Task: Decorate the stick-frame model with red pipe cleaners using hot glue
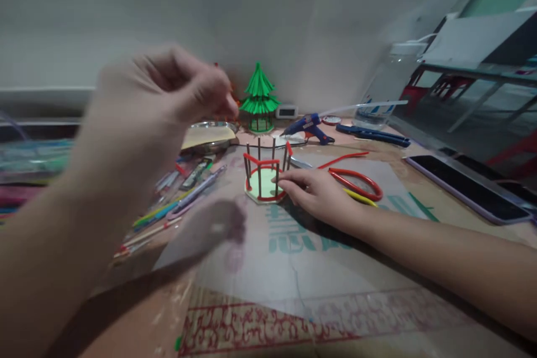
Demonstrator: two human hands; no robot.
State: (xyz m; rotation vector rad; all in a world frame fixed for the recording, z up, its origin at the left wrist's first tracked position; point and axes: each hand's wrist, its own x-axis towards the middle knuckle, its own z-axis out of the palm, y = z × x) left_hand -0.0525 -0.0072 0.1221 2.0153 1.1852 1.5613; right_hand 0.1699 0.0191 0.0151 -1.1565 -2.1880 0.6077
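A small pavilion-like frame point(265, 182) stands on the sheet, with a pale green base, brown posts and red strips round its bottom and part of its upper sides. My right hand point(316, 193) reaches in from the right, thumb and fingers closed at a post on the frame's near right side. Raised in the air at the left, nearer the camera, is my left hand point(168, 89), slightly blurred. Its fingers are pinched together; whatever may be between them is hidden. Beside my right wrist lie a looped red strip point(356, 179) and a yellow strip point(361, 197).
A finished-looking green tiered-roof model point(259, 98) stands by the wall. Near it lie a blue glue gun point(308, 127) and dark blue pliers point(373, 135). A phone point(465, 187) rests at the right, a clear bottle point(384, 86) behind. Pens and strips point(180, 196) clutter the left.
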